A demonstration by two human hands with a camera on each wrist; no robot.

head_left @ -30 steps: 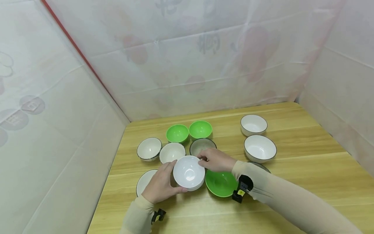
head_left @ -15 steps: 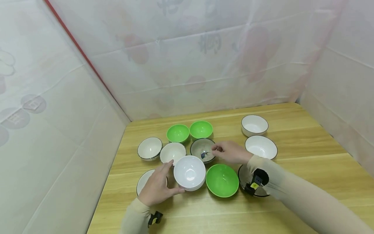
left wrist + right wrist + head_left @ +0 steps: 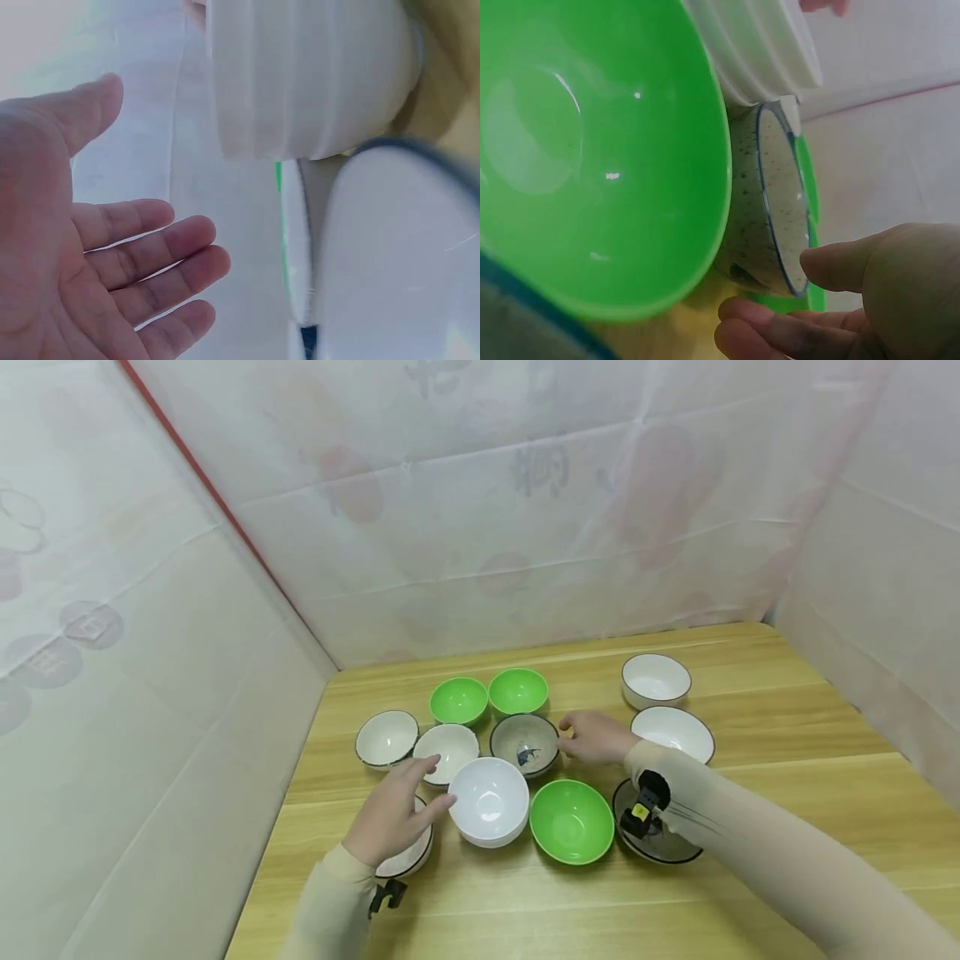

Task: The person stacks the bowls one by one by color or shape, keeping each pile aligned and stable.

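The fingers [image 3: 142, 255] of the left hand [image 3: 390, 814] are spread and relaxed, with nothing held; the hand hovers just beside the stack of white bowls [image 3: 488, 802], above a dark-rimmed white bowl [image 3: 408, 857] at the near left. The palm is turned toward the stack's ribbed side, probably so the stack can be steadied. The fingers [image 3: 780, 334] of the right hand [image 3: 596, 737] are loosely curled at the rim of the speckled grey bowl [image 3: 526, 744], thumb above and fingers below, as if placed for a pinch; whether the rim is actually touched cannot be told. The speckled grey bowl stands on the wooden table [image 3: 787, 752], behind the large green bowl [image 3: 572, 821] and in front of two small green bowls [image 3: 487, 696].
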